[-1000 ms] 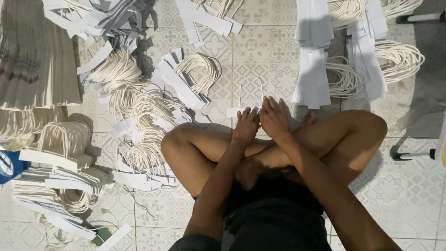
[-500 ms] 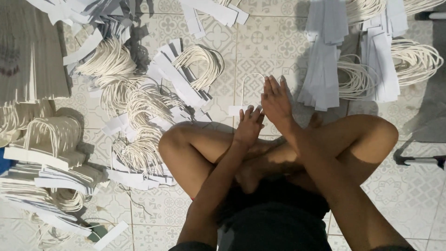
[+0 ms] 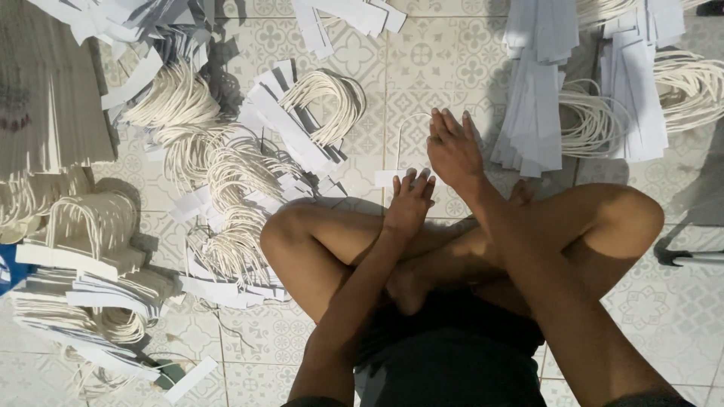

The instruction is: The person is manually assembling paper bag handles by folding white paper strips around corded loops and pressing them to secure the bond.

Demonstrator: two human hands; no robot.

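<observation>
From my head view, I sit cross-legged on the patterned tile floor (image 3: 452, 60). My left hand (image 3: 409, 202) rests flat, fingers together, on a small white paper strip (image 3: 388, 178) with a thin cord loop (image 3: 401, 132) rising from it. My right hand (image 3: 452, 149) lies open beside the loop, gripping nothing. I think pressing the strip evenly fixes the cord best.

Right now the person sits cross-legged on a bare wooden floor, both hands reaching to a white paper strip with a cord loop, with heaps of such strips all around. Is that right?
Not quite: the floor is patterned tile, not bare wood, as the head view shows. The rest holds: the person sits cross-legged, left hand and right hand at a white paper strip with its cord loop, heaps of strips around.
</observation>
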